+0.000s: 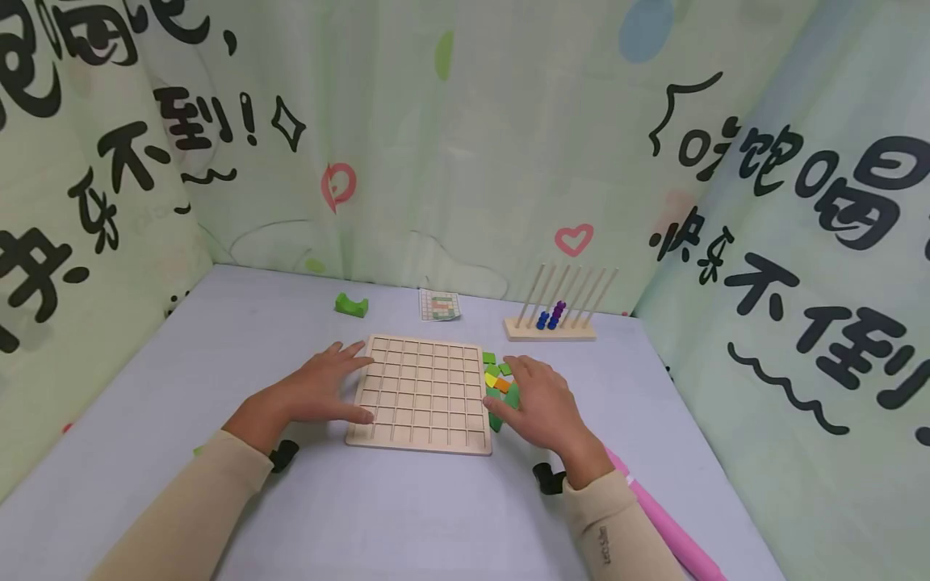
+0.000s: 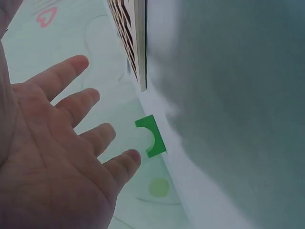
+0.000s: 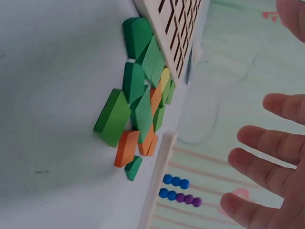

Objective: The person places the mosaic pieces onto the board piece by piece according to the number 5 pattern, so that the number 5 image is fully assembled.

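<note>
A square wooden grid board [image 1: 425, 395] lies on the table between both hands. My left hand [image 1: 320, 389] is spread at the board's left edge, thumb and fingertips over its rim; the left wrist view shows its straight fingers [image 2: 71, 109] holding nothing. At the right side hovers my right hand [image 1: 541, 401], fingers extended, its thumb by the board's edge. Whether either hand touches the board I cannot tell. Beneath and beside the right hand lies a cluster of green, orange and yellow blocks [image 3: 140, 109], partly hidden by it in the head view.
Behind the board stand a green arched block [image 1: 352, 305], a small printed grid card [image 1: 439, 306] and a wooden peg rack [image 1: 550, 331] with blue and purple beads. A pink stick [image 1: 672, 524] lies beside the right forearm. Printed curtains [image 1: 450, 161] enclose the table.
</note>
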Tool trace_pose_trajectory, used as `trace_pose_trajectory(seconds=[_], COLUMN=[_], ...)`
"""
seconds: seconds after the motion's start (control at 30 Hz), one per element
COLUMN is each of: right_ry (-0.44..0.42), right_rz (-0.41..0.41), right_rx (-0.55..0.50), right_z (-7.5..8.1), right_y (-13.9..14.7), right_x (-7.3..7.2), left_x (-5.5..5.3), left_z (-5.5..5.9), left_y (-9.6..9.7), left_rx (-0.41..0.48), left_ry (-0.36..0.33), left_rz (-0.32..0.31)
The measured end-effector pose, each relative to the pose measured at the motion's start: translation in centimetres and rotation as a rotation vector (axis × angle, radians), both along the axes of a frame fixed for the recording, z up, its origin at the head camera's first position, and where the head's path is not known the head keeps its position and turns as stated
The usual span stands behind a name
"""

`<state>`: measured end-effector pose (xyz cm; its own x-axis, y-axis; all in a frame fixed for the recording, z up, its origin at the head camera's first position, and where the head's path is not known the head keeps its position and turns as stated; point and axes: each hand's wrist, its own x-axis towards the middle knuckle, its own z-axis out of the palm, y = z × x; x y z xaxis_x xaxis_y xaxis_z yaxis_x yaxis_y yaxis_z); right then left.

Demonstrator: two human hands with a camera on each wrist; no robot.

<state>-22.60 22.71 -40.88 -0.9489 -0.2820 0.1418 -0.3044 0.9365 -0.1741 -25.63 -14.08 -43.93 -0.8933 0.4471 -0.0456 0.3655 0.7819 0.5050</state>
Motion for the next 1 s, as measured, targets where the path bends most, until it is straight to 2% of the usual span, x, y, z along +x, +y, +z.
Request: trace_pose_trajectory(seconds=[0.23, 0.5, 0.63, 1.0], right_ry=[-0.109, -0.193, -0.212, -0.225], right_rz=[-0.029, -0.006, 0.003, -0.076], right_rx=[-0.024, -0.024, -0.008, 0.094], right_z=[-0.6, -1.6, -2.1, -2.7], right_y=[0.5, -0.2, -0.6, -1.5], right_x=[-0.6, -0.8, -0.8, -0.8], left_x=[-0.4, -0.6, -0.9, -0.7], left_z=[-0.4, -0.8, -1.2, -1.4], left_y=[-0.4, -0.8, -0.9, -0.6], left_rx=[0.022, 0.049, 0.042, 0.046], left_ry=[-0.048, -0.086, -0.092, -0.125], left_rz=[-0.026, -0.037, -0.038, -0.048])
